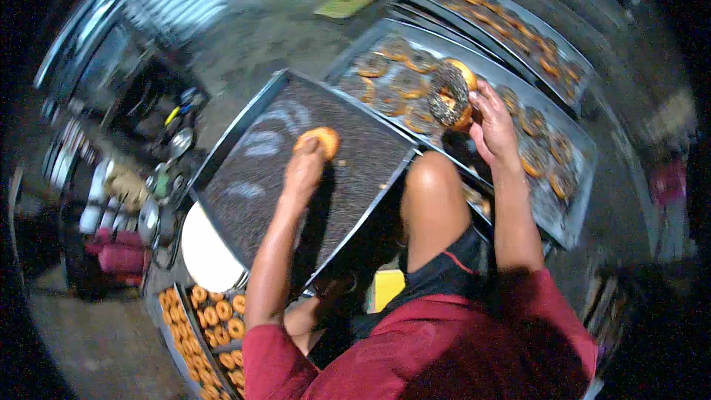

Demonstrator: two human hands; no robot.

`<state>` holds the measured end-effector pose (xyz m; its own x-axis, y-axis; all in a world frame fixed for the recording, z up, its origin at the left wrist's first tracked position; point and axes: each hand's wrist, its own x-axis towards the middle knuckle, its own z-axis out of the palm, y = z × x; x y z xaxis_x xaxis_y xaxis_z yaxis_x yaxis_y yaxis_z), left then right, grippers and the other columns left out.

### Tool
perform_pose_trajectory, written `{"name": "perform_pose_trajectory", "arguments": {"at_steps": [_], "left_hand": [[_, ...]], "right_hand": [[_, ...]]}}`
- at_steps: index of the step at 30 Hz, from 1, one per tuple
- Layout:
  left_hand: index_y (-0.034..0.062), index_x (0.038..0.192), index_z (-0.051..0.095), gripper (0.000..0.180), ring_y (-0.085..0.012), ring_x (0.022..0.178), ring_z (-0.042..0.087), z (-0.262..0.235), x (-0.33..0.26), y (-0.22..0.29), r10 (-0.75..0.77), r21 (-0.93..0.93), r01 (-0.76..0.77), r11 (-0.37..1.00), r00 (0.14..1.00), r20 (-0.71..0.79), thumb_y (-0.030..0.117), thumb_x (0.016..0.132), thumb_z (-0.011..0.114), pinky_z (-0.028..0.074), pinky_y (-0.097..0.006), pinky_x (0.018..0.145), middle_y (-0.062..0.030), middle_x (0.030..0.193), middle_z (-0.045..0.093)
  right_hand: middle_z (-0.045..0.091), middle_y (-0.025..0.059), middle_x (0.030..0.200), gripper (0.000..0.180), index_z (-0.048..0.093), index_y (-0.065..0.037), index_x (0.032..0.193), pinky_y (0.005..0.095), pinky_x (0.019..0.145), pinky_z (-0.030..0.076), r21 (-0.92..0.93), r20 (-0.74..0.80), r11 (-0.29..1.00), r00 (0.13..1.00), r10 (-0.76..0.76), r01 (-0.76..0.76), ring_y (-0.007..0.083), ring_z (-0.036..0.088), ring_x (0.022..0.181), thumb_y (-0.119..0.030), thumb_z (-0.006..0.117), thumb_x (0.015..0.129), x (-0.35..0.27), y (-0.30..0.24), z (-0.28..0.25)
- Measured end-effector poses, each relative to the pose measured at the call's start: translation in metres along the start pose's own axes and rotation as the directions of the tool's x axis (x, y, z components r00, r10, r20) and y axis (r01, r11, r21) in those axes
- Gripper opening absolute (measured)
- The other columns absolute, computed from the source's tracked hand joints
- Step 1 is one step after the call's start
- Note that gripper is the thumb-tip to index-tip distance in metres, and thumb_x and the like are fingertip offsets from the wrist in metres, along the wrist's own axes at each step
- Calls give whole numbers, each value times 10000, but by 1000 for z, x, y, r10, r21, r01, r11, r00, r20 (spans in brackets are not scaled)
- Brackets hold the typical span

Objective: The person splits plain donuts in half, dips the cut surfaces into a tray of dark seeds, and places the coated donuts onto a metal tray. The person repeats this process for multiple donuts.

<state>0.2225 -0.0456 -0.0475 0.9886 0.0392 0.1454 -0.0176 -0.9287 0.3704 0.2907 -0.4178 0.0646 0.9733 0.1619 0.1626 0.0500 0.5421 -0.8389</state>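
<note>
My left hand [305, 167] is closed on a plain golden doughnut [324, 142], which lies on dark chocolate sprinkles filling a metal tray [235, 120]. Pale streaks show in the sprinkles beside it. Held up in my right hand [495, 124] is a second doughnut [447, 96], its near face coated with dark sprinkles and its rim golden. It is tilted above a long metal tray [579, 211] to the right, where several sprinkle-coated doughnuts [409, 83] lie in rows.
Another tray of coated doughnuts [511, 26] stands farther back. Plain ring doughnuts [211, 315] fill divided trays at the lower left, next to a white round container [207, 246]. Pans [179, 142] and jars clutter the left side. My knee [433, 181] sits between the two large trays.
</note>
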Motion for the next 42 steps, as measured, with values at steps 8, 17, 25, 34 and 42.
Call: {"name": "perform_pose_trajectory", "arguments": {"at_steps": [8,17,25,34,42], "left_hand": [[-48,1279,581,371,-443,1260,508,-12,-23,-4,200,55,-200,978,980,8,49,924,534,395,-441,1094,-282,1366,518],[-37,1291,592,372,-413,1347,449,-8,-19,5,191,28,-191,981,982,1,27,929,540,357,-440,1133,-266,1406,504],[-18,1270,593,365,-394,1224,544,-13,-30,7,10,-296,-46,954,993,-122,128,937,561,435,-428,1036,-233,1344,555],[41,1291,593,318,-188,1039,635,-74,-57,-40,-585,-982,115,-147,791,180,198,1020,533,535,-356,884,-72,1166,660],[49,1052,636,163,-189,868,656,-240,-259,-88,-799,-956,-286,56,561,-215,162,986,539,561,-356,763,-63,980,667]], "right_hand": [[610,-7,1030,182,619,-38,1075,254,886,449,-739,-189,663,981,-35,-119,92,545,997,-163,571,953,-62,-117,-184],[721,152,1026,347,726,-15,1010,401,911,492,-988,-151,-121,769,621,-96,280,658,972,-312,559,941,-120,-92,-336],[705,195,1028,384,695,8,1046,398,832,502,-846,-526,-100,850,1,-524,302,674,934,-342,632,901,-122,-101,-235],[681,125,1062,216,664,-4,1118,357,917,470,-984,100,129,977,-187,125,241,618,999,-111,571,955,-60,-67,-98],[672,102,1140,222,665,-19,1143,346,929,475,-813,526,380,837,155,440,221,614,1067,-72,575,947,-40,21,91]]}}
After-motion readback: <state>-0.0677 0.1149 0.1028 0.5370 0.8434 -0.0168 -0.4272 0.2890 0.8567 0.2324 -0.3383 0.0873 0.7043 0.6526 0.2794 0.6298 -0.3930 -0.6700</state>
